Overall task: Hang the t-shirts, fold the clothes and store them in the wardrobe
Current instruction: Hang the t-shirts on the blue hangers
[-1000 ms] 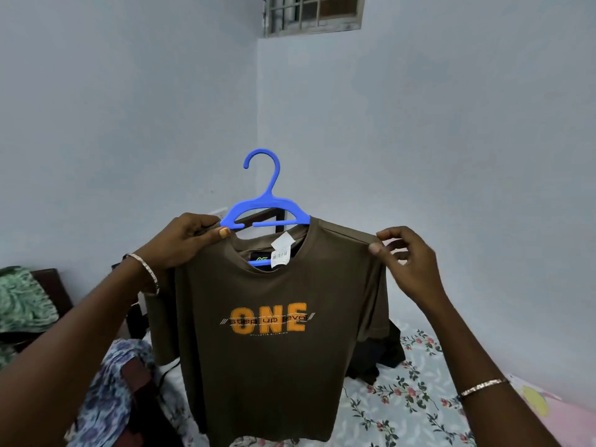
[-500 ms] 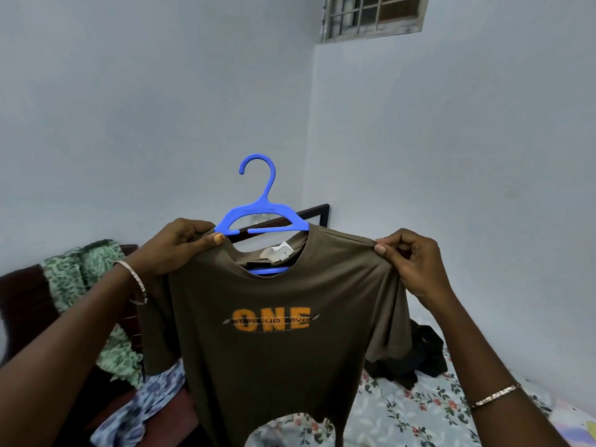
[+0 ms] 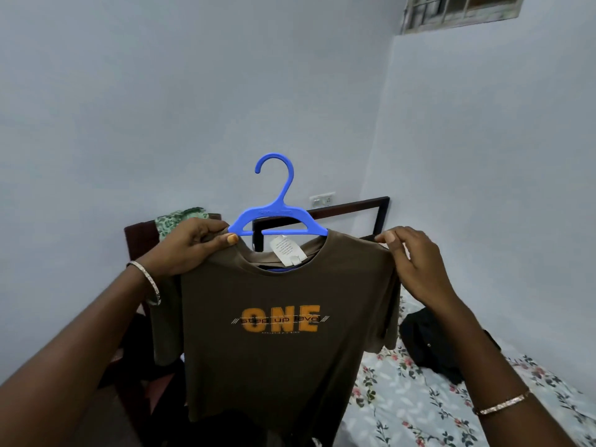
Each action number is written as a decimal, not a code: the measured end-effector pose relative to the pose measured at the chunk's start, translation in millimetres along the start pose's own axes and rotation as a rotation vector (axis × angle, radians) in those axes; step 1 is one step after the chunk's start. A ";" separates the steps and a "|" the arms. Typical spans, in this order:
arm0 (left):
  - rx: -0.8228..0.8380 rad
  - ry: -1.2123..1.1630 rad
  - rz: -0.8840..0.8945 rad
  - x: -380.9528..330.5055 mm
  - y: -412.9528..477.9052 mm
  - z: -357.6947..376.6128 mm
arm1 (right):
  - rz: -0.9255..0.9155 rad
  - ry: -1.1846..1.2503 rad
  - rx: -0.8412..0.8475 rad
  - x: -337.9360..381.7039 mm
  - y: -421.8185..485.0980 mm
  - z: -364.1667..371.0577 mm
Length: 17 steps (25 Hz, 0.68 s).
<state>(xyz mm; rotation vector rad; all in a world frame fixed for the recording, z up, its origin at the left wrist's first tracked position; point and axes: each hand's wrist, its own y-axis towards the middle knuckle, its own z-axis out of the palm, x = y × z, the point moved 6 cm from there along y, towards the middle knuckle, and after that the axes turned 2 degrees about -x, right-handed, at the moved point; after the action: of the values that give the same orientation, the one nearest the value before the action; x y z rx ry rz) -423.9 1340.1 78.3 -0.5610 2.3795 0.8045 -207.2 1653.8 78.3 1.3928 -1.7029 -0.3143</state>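
Brown, with "ONE" printed in orange, a single t-shirt [image 3: 283, 350] hangs on one blue hanger [image 3: 278, 217], held up before a pale wall by two hands. The left hand [image 3: 190, 246] curls round one shoulder and the hanger's end, while the right hand [image 3: 416, 262] pinches the other shoulder. Each wrist wears one bangle. The shirt partly screens a dark frame [image 3: 350, 208] below a wall socket [image 3: 321, 199]. One black garment [image 3: 429, 343] lies on the floral bedsheet [image 3: 403, 401], and a green patterned cloth [image 3: 177, 219] shows behind the left hand. The window [image 3: 458, 11] is cut off at the top, and the print on the white label [image 3: 285, 250] is unreadable.
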 end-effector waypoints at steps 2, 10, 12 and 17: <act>-0.014 0.000 -0.028 -2.2 -27.3 -10.7 | -0.133 0.017 0.072 42.9 -3.8 16.0; -0.166 0.121 -0.253 -15.6 -151.1 -85.6 | -0.303 0.053 0.269 153.5 -25.3 98.2; -0.243 0.247 -0.289 -17.7 -175.8 -106.0 | -0.293 0.066 0.248 174.2 -31.0 111.4; -0.860 0.752 -0.250 -51.8 -255.6 -147.6 | -0.248 0.167 0.229 229.5 -37.1 147.7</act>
<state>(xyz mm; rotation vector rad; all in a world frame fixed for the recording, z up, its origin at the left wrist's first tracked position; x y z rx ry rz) -301.8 1067.5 102.2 -1.7156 2.3798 1.7277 -288.2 1390.5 75.7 1.7530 -1.4654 -0.1367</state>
